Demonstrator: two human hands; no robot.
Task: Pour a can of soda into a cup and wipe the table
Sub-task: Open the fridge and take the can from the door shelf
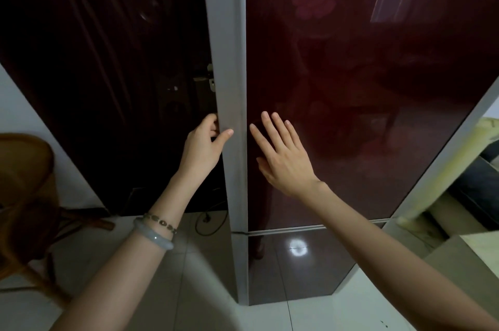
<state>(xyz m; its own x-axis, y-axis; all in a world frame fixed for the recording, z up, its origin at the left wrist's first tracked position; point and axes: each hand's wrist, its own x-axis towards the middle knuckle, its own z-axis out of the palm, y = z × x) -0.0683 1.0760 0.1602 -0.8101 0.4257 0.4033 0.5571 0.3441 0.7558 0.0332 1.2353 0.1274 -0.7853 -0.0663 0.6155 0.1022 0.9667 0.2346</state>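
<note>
Head view: at centre, the silver door edge [229, 60] is being gripped by the left hand [204, 144], right hand [283, 160] being held flat, released. No can is being shown; steady pulling is being advised.

The refrigerator [351, 93] stands upright, its front glossy dark red with a faint flower print. A grey edge strip [229, 60] runs down its left side.

Refrigerator door [351, 114] presents a glossy, mirror-smooth panel with matt grey edge trim [229, 60]; floor tiles [162, 276] glazed, reflective; chair [27, 168] woven rattan; bangle [154, 236] polished, stone-like.
</note>
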